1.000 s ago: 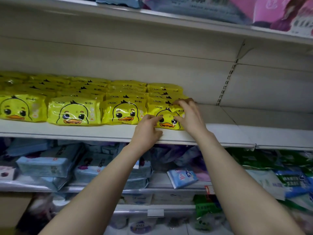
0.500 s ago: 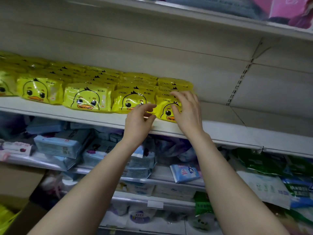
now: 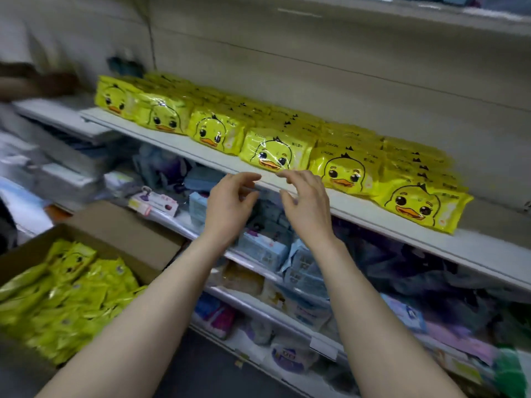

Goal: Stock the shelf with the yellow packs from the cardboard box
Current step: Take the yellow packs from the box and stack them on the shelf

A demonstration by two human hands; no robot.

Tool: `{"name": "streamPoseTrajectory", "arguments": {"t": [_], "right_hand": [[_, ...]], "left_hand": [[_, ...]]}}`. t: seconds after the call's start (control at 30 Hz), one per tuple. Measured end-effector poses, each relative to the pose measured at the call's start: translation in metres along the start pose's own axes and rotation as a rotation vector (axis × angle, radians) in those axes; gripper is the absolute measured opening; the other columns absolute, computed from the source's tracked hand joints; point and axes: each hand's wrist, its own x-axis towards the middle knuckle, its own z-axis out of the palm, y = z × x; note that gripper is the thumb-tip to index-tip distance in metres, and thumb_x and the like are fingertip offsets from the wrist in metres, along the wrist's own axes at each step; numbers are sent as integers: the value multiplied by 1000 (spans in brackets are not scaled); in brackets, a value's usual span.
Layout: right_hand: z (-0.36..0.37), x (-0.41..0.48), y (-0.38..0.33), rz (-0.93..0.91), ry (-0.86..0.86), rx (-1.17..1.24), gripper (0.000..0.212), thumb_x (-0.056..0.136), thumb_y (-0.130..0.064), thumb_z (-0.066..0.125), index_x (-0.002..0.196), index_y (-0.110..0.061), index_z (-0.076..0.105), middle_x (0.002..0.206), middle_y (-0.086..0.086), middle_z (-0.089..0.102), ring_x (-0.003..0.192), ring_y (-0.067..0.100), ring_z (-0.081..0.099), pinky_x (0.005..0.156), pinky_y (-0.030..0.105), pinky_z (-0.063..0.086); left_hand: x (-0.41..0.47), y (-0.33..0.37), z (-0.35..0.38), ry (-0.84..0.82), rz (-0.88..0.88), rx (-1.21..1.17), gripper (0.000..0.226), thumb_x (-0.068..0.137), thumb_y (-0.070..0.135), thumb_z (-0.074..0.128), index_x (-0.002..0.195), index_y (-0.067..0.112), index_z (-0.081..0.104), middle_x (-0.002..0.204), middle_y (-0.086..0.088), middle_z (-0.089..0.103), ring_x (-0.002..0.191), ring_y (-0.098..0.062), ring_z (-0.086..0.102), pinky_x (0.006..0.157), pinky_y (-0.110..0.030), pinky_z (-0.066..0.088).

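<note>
**A:** The pale backboard (image 3: 344, 90) is running along behind the shelf (image 3: 485, 245), and rows of yellow packs (image 3: 275, 153) are sitting on it, duck faces forward, the front row near the lip.

**B:** What are the hands doing?

**A:** The left hand (image 3: 230, 202) and right hand (image 3: 307, 202) are hovering side by side just below that front row, touching nothing. The fingers (image 3: 247, 177) are hanging loosely curled, released, carrying no pack.

**B:** Is more stock waiting?

**A:** Yes, loose packs (image 3: 71, 294) are lying heaped in the cardboard box (image 3: 120, 225) at lower left, well apart from both hands.

**B:** How are they going to handle?

**A:** I'm judging them light and soft. The glossy film is probably making them slippery and squashy. Taking one across its flat faces, thumb opposite fingers near the middle, is looking safest. Pinching a sealed end is risking a swing or a slip.
</note>
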Motion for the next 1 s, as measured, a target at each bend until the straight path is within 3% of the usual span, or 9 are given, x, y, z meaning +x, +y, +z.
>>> {"name": "streamPoseTrajectory", "arguments": {"t": [0.3, 0.4, 0.5, 0.67, 0.87, 1.0], "right_hand": [[147, -7, -116, -15, -138, 160, 34, 87, -9, 59, 118, -22, 64, 112, -1, 61, 106, 20, 54, 92, 33, 42], [194, -12, -151, -8, -193, 204, 35, 87, -9, 59, 119, -22, 64, 113, -3, 61, 107, 19, 53, 90, 28, 40], [239, -17, -184, -5, -208, 231, 34, 84, -8, 60, 115, -22, 65, 111, -2, 62, 105, 21, 55, 90, 33, 43], [298, -26, -223, 28, -290, 258, 40, 80, -6, 63, 116, -22, 65, 109, 0, 62, 106, 24, 57, 93, 38, 45], [351, -32, -239, 82, -471, 260, 41, 82, -7, 66, 118, -26, 64, 112, -3, 61, 106, 18, 57, 93, 35, 45], [390, -34, -237, 111, -556, 269, 39, 82, -10, 67, 119, -25, 65, 113, -3, 63, 109, 21, 58, 95, 37, 45]], "left_hand": [[-2, -112, -145, 41, -128, 125, 31, 83, 10, 66, 111, 25, 68, 101, 4, 66, 83, -8, 64, 82, -34, 53], [-4, -151, -188, 55, -153, 142, 31, 83, 11, 68, 109, 27, 69, 100, 7, 66, 79, -1, 62, 79, -28, 54], [-7, -188, -228, 62, -157, 195, 31, 81, 10, 71, 107, 26, 69, 99, 7, 66, 76, 8, 59, 75, -14, 49], [-15, -240, -278, 25, -222, 227, 31, 80, 10, 71, 108, 23, 70, 96, 3, 66, 79, -10, 63, 78, -30, 53], [-16, -297, -302, -25, -313, 228, 34, 81, 7, 71, 109, 25, 70, 100, 0, 67, 84, -9, 63, 77, -19, 51], [-9, -334, -308, -60, -356, 237, 38, 77, 3, 72, 111, 21, 71, 103, -2, 66, 91, -15, 64, 81, -37, 54]]}}
